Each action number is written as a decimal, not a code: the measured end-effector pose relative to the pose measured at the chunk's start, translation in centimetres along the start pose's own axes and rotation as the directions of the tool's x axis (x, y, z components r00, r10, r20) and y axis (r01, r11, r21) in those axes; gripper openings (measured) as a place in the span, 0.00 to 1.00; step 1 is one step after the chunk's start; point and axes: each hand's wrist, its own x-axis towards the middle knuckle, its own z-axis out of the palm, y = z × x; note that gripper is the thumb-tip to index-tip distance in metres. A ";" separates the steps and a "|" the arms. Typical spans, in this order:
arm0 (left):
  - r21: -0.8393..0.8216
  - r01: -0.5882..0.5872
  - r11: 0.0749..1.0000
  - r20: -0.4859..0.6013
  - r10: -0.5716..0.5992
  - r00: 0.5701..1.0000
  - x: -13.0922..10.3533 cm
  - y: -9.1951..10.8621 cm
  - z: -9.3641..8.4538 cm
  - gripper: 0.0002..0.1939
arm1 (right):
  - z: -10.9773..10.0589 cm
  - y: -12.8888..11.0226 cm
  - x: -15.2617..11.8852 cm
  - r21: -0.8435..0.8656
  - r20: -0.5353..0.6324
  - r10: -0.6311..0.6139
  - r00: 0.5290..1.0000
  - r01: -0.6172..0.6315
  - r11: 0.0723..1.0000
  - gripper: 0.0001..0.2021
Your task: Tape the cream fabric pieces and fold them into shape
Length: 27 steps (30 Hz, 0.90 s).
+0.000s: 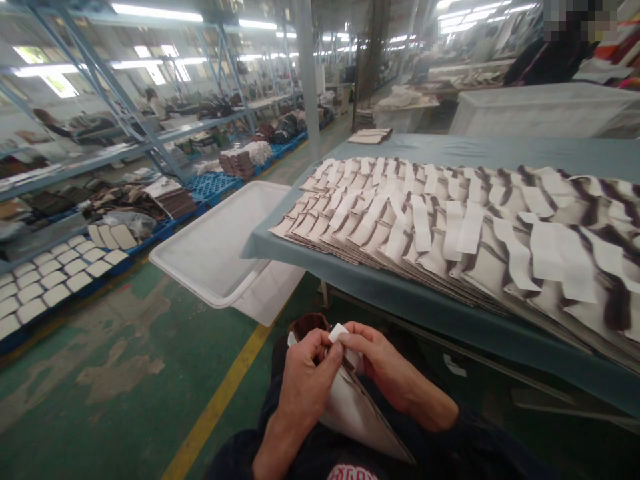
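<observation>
A beige fabric piece with a dark brown, fuzzy end lies across my lap, tilted down to the right. My left hand is closed on its upper edge, thumb pressed against the fingers. Between the thumb and fingers of my right hand is a small white strip, pinched right beside the left fingertips. The two hands nearly touch over the piece. Part of the fabric is hidden behind the fingers.
A table to the right bears overlapping rows of beige pieces with white strips. A white plastic bin stands at its left corner. Blue pallets with stacked fabric line the left side. Another person is at the back right.
</observation>
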 end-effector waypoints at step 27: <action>-0.318 0.173 0.932 0.264 -0.088 0.960 -0.8 0.1 0.2 0.20 | -4.2 -1.0 -1.2 -0.584 0.733 -0.660 0.163 0.649 -0.488 0.08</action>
